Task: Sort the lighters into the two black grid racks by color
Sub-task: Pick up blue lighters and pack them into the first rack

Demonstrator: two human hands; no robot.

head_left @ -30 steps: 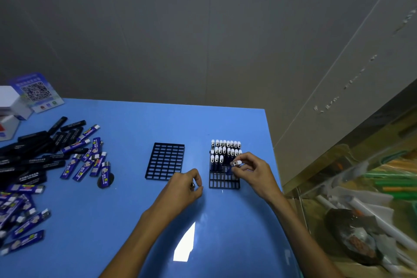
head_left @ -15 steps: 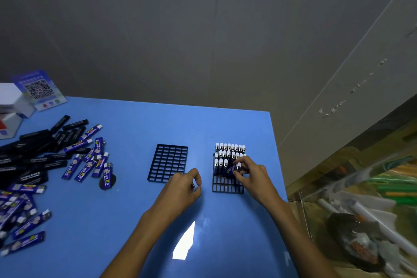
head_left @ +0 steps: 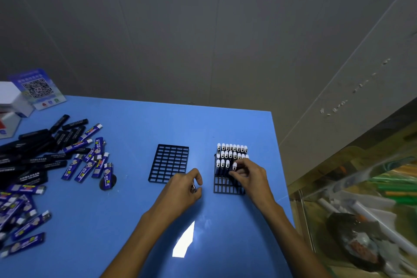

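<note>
Your right hand (head_left: 249,176): fingers pinching a white-capped blue lighter (head_left: 234,168) upright at the right grid rack (head_left: 228,185), third row. Your left hand (head_left: 182,187): curled around a small item with a metal tip, on the blue table (head_left: 135,210) beside the left grid rack (head_left: 169,162). Loose blue lighters (head_left: 90,167) and black lighters (head_left: 33,151): heaped far left.

Looks like a small packing/assembly workstation, not a home. Blue worktable (head_left: 140,124) pushed against bare grey panel walls (head_left: 203,29). Bulk pile of loose lighters (head_left: 45,160) at frame left, two black grid racks (head_left: 168,162) mid-frame. QR payment-style sign (head_left: 37,88) upper left of the table. Lower right: glass-topped surface (head_left: 361,210) with clutter beneath, blurred.
</note>
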